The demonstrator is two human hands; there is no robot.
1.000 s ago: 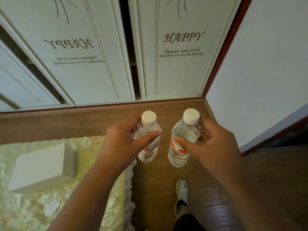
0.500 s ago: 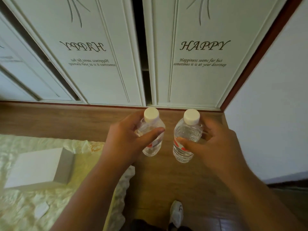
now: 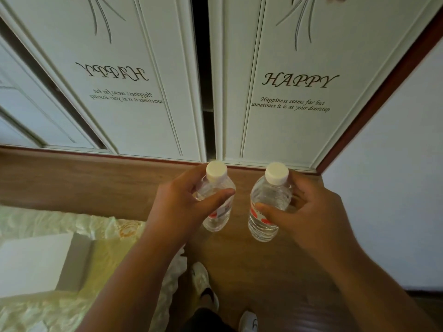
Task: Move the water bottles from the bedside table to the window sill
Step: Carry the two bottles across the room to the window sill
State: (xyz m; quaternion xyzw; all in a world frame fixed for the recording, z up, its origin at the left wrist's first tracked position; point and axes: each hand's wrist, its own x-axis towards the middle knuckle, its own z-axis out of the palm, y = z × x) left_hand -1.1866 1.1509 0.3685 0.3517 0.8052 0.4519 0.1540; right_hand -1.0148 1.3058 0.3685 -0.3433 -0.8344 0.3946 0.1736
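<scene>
Holding one water bottle each, both hands are full: the left hand [image 3: 178,207] wraps its fingers & thumb round the left bottle [image 3: 217,200], and the right hand [image 3: 309,212] grips the right bottle [image 3: 269,204] the same way. Both bottles stand upright, white caps on top, long way going up & down, side by side w/ a small gap, not touching. They hang in the air over the wood floor [image 3: 72,178], not on any table. Past them are white closet doors [image 3: 287,92] w/ "HAPPY" on them; a bed w/ a shiny cover [image 3: 60,307] & a white box [image 3: 36,262] sits to the left, a plain wall [image 3: 395,176] to the right. No window sill shows here, so I can't tell which way it lies from the hands. My guess: the carry is mid-way, and neither hand is nearer, since both sit level.
</scene>
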